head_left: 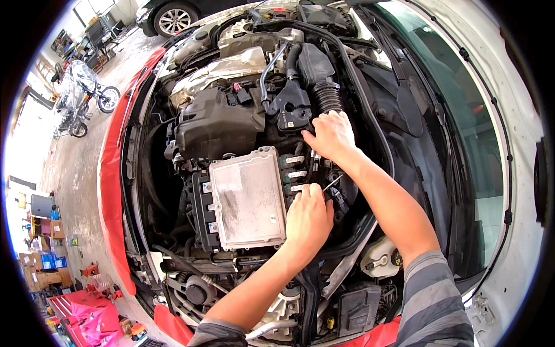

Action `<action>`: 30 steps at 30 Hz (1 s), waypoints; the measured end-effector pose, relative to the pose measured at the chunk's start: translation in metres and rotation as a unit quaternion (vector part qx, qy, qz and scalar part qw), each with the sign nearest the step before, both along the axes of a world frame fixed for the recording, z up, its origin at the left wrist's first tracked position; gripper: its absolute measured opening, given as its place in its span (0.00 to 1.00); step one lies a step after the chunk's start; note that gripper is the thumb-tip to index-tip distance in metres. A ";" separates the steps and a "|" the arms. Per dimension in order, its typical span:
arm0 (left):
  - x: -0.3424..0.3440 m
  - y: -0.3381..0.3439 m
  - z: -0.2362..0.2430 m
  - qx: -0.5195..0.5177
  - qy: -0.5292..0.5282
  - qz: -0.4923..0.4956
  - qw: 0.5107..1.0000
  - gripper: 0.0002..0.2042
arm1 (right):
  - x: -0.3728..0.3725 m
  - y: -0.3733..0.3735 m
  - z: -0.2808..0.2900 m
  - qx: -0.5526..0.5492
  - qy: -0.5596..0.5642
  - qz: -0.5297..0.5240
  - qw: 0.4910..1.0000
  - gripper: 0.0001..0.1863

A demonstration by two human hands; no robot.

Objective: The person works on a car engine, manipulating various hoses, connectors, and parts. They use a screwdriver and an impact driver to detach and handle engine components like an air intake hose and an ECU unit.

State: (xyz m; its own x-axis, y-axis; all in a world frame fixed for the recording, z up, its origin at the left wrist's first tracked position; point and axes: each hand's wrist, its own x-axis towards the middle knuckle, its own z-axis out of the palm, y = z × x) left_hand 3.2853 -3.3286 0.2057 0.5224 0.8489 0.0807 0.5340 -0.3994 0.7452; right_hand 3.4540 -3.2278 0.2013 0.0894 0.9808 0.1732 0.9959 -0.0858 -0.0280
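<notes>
My left hand (pixel 307 222) has its fingers bent at the connectors along the right edge of a silver control module (pixel 241 196) with a black base; what they grip is hidden. A thin rod (pixel 333 181) slants up rightward beside its thumb. Above and to the right, my right hand (pixel 332 136) curls over the lower end of a corrugated intake hose (pixel 326 95), its thumb beside a black plastic housing (pixel 292 104); its grip is hidden. Metal-clipped connectors (pixel 293 161) sit between the hands and the module.
Around them lie the engine cover (pixel 217 124), a rubber seal, reservoir (pixel 378 260) and windshield (pixel 457 133). A red fender cover (pixel 113 191) lines the left side. Beyond are a wrapped motorbike (pixel 81 92), boxes (pixel 43 260), a red tool cart (pixel 69 318) and another car (pixel 173 17).
</notes>
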 end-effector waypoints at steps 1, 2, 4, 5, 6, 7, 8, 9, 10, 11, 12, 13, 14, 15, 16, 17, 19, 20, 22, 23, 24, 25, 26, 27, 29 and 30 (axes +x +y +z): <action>-0.001 -0.003 0.001 -0.006 0.012 0.001 1.000 0.12 | 0.001 0.001 -0.001 0.010 -0.002 0.008 1.000 0.20; 0.000 -0.005 0.006 0.001 0.026 -0.003 1.000 0.10 | 0.005 0.002 -0.003 0.028 0.002 0.021 0.999 0.20; 0.004 -0.010 0.009 -0.006 0.012 0.000 1.000 0.09 | 0.013 0.005 -0.006 0.023 0.006 0.040 0.999 0.20; 0.004 -0.013 0.011 -0.009 0.006 0.003 1.000 0.09 | 0.015 0.007 -0.006 0.022 0.010 0.050 0.998 0.20; 0.004 -0.014 0.012 -0.016 0.010 0.005 1.000 0.09 | 0.017 0.009 -0.005 0.027 0.017 0.055 0.998 0.20; 0.004 -0.016 0.013 -0.023 0.013 0.006 1.000 0.08 | 0.019 0.011 -0.005 0.025 0.020 0.060 0.998 0.20; 0.006 -0.018 0.012 -0.033 0.012 0.008 0.999 0.08 | 0.020 0.012 -0.005 0.019 0.019 0.066 0.997 0.20; 0.007 -0.020 0.012 -0.039 0.018 0.005 0.999 0.08 | 0.021 0.011 -0.004 0.014 0.018 0.070 0.997 0.20; 0.006 -0.022 0.012 -0.045 0.022 0.001 0.999 0.07 | 0.022 0.009 -0.003 0.007 0.017 0.065 0.998 0.21; 0.003 -0.023 0.010 -0.050 0.031 0.002 0.998 0.07 | 0.020 0.007 -0.002 -0.014 0.008 0.065 0.998 0.21; 0.002 -0.026 0.011 -0.044 0.034 0.004 0.998 0.07 | 0.019 0.004 0.001 -0.035 -0.001 0.063 0.997 0.21; 0.002 -0.027 0.010 -0.046 0.031 0.005 0.998 0.06 | 0.020 0.002 0.005 -0.056 -0.011 0.062 0.996 0.21; 0.001 -0.028 0.009 -0.047 0.031 0.005 0.998 0.06 | 0.020 0.000 0.007 -0.055 -0.008 0.064 0.996 0.22; 0.000 -0.028 0.009 -0.048 0.030 0.005 0.998 0.06 | 0.020 -0.002 0.008 -0.054 -0.006 0.069 0.996 0.22; -0.002 -0.028 0.008 -0.043 0.030 0.008 0.999 0.06 | 0.019 -0.002 0.008 -0.054 -0.004 0.073 0.996 0.22; -0.001 -0.028 0.008 -0.039 0.027 0.010 0.999 0.06 | 0.020 -0.004 0.009 -0.054 -0.005 0.075 0.996 0.22; -0.001 -0.028 0.006 -0.036 0.021 0.016 0.999 0.06 | 0.021 -0.005 0.011 -0.071 -0.004 0.086 0.994 0.23; -0.002 -0.027 0.006 -0.037 0.017 0.017 0.999 0.06 | 0.022 -0.005 0.012 -0.074 -0.004 0.091 0.993 0.23; -0.003 -0.027 0.008 -0.038 0.008 0.020 0.999 0.06 | 0.023 -0.006 0.013 -0.094 -0.010 0.092 0.991 0.22; -0.002 -0.027 0.007 -0.031 0.001 0.019 0.999 0.06 | 0.023 -0.005 0.016 -0.110 -0.016 0.090 0.990 0.22; -0.002 -0.026 0.007 -0.025 -0.005 0.018 1.000 0.06 | 0.023 -0.005 0.019 -0.127 -0.022 0.087 0.988 0.22; -0.002 -0.026 0.006 -0.019 -0.012 0.016 1.000 0.06 | 0.024 -0.006 0.022 -0.131 -0.022 0.087 0.987 0.22; -0.003 -0.026 0.005 -0.015 -0.017 0.018 1.000 0.06 | 0.024 -0.007 0.024 -0.135 -0.022 0.089 0.987 0.21; -0.004 -0.025 0.004 -0.011 -0.023 0.019 0.999 0.06 | 0.026 -0.009 0.026 -0.140 -0.022 0.090 0.986 0.21; -0.006 -0.026 0.002 -0.007 -0.028 0.023 0.999 0.06 | 0.033 -0.015 0.030 -0.156 0.055 0.087 0.982 0.17; -0.006 -0.026 0.002 -0.007 -0.028 0.025 0.999 0.06 | 0.038 -0.021 0.028 -0.141 0.092 0.086 0.982 0.17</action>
State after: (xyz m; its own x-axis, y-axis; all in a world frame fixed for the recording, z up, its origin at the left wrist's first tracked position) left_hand 3.2793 -3.3550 0.2078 0.4744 0.8751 0.0956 0.5103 -0.3619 0.7801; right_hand 3.4917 -3.2484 0.2288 -0.0770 0.9908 -0.1115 0.9767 0.0525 -0.2080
